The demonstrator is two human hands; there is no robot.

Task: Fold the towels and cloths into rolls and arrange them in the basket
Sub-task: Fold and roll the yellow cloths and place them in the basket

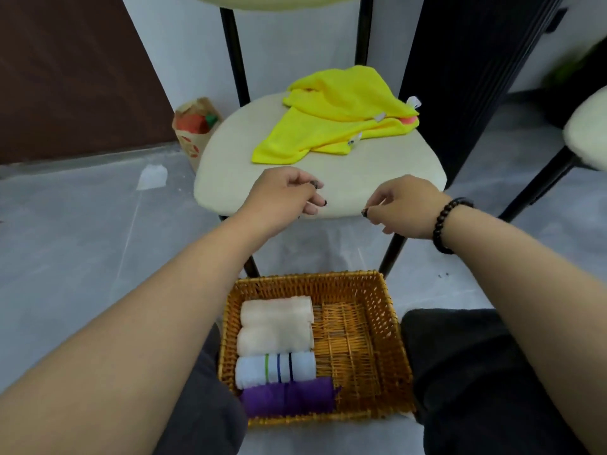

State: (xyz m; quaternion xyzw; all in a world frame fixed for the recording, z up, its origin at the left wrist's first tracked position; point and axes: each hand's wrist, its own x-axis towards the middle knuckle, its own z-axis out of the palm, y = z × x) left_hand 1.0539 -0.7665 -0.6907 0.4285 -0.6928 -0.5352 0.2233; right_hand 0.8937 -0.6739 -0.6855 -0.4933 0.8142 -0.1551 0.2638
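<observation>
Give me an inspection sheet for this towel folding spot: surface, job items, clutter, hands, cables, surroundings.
Surface: cream chair seat, used as the work surface.
Job's things: yellow cloths lie unfolded in a heap on the seat, with a bit of pink cloth showing at the heap's right edge. The wicker basket on the floor holds four rolls along its left side: two cream rolls, a white striped roll, a purple roll.
Clutter: paper bag on the floor beside the chair.
Grippers: left hand and right hand hover over the seat's near edge, fingers loosely curled, holding nothing.
Cables: nothing seen.
Surroundings: grey floor, second chair at right.
</observation>
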